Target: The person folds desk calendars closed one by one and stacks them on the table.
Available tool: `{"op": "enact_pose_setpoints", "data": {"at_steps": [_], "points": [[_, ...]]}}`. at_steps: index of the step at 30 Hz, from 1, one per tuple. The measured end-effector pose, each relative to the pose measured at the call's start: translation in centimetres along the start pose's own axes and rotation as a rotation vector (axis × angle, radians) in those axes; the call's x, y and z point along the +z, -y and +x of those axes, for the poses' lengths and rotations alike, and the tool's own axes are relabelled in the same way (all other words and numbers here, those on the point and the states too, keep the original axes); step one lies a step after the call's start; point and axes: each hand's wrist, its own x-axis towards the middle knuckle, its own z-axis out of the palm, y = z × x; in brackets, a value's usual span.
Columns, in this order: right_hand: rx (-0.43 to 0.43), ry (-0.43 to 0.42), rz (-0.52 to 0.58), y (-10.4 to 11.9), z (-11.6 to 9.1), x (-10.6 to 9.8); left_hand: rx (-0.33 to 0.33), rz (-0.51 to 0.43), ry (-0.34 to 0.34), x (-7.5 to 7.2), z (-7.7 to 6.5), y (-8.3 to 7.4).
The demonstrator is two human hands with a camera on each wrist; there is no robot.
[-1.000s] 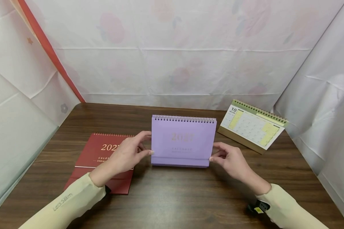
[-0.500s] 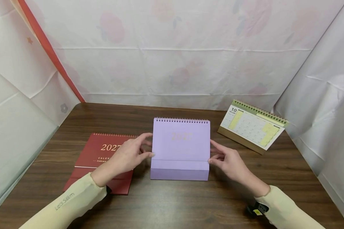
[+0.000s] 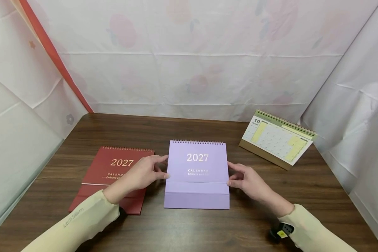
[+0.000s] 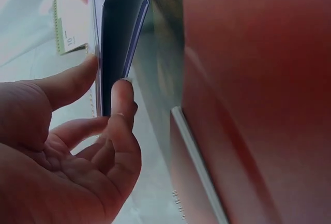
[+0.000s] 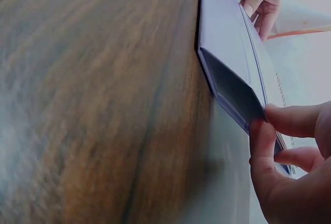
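Observation:
A purple 2027 desk calendar (image 3: 196, 187) with a wire-bound top edge is in the middle of the head view, leaning back with its cover facing me. At its left side edge, my left hand (image 3: 148, 171) pinches it, thumb in front and fingers behind. My right hand (image 3: 251, 182) grips the opposite side edge in the same way. Both wrist views show the hollow wedge between the calendar's front (image 4: 96, 17) and its back panel (image 5: 227, 105). Under my left forearm lies a red 2027 calendar (image 3: 96, 166), partly covered by the hand and sleeve.
Toward the back right of the dark wood table (image 3: 189, 231) stands a green-and-white calendar (image 3: 277, 140) showing month 10, turned at an angle. White printed cloth (image 3: 189, 70) hangs behind the table and along both sides.
The purple calendar has tilted back: its top edge is lower in view and its base has come nearer me. Its gold print is clearer. Both hands have moved slightly with it.

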Motion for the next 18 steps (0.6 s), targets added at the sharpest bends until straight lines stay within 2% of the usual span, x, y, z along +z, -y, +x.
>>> {"op": "enact_pose_setpoints", "data": {"at_steps": [4,12,18], "points": [[0.004,0.005,-0.005,-0.23,0.14,0.24,-0.023,-0.016,0.019,0.10,0.30,0.31],[-0.040,0.043,0.009,-0.64,0.45,0.81,-0.090,-0.099,0.109,0.31,0.47,0.54],[-0.024,0.065,-0.037,-0.51,0.63,0.81,-0.065,-0.134,0.139,0.52,0.71,0.95]]}}
